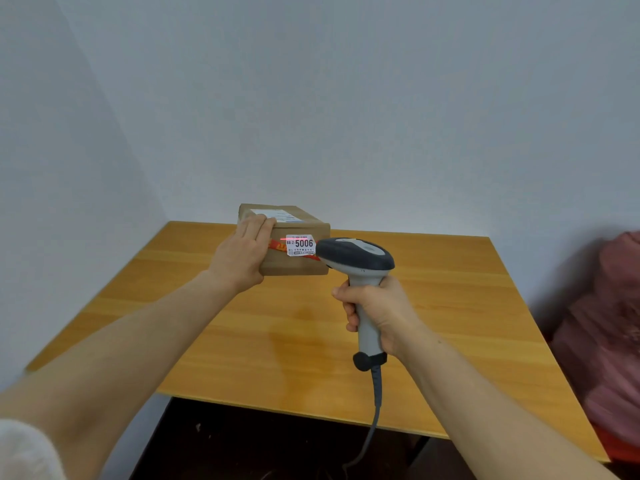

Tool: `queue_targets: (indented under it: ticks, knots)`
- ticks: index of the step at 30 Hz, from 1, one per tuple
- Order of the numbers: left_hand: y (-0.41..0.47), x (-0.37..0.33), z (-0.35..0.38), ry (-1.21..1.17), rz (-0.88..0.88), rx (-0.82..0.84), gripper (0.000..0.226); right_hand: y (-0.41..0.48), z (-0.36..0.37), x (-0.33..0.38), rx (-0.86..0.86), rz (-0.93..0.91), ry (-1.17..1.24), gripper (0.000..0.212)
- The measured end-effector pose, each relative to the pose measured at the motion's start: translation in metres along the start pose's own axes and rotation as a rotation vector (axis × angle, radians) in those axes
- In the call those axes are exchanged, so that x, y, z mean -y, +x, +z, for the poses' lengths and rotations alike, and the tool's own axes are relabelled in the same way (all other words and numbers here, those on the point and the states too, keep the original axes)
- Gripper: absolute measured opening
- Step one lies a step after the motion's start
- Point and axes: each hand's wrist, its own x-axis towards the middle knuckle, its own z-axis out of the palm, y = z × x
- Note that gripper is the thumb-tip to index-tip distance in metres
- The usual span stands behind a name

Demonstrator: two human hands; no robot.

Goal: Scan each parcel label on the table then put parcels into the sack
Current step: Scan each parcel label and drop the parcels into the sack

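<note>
The box (pixel 294 268) is plain brown cardboard with a red tape strip (pixel 277 244) and a white label (pixel 300 244) printed in black. The scanner (pixel 356 257) is light grey with a dark grey head. The table (pixel 311 323) shows orange-yellow wood grain.

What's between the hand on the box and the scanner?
In the head view, between left hand and scanner: the parcel's front, with a white 5006 sticker over red tape.

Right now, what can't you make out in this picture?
Head view, all:
Small print on the sticker under "5006": too small.
Top label on the parcel: too slanted to read.
Parcel's left end: covered by the left hand.
Scanner cable: end lost in the dark below the table.
Reddish heap at right edge: blurred, cut off; possibly the sack.
</note>
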Motion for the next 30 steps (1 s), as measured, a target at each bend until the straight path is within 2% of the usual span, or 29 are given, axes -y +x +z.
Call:
queue_targets:
  ticks: [6,11,16,23,30]
  knots:
    - [0.009,-0.001,0.006,-0.011,0.023,-0.009,0.104,0.007,-0.001,-0.002,-0.026,0.003,0.011,0.022]
    - [0.020,-0.006,0.013,-0.059,0.059,-0.026,0.104,0.011,-0.008,-0.002,-0.054,-0.007,0.108,0.015]
    - [0.048,-0.048,0.021,-0.178,0.173,-0.059,0.107,0.011,-0.062,-0.004,-0.259,-0.016,0.344,0.013]
    - [0.087,-0.192,0.013,-0.311,0.380,-0.138,0.113,-0.014,-0.196,-0.011,-0.523,-0.069,0.541,0.015]
    - [0.120,-0.416,-0.021,-0.455,0.552,-0.185,0.111,-0.083,-0.374,-0.022,-0.721,-0.102,0.619,0.014]
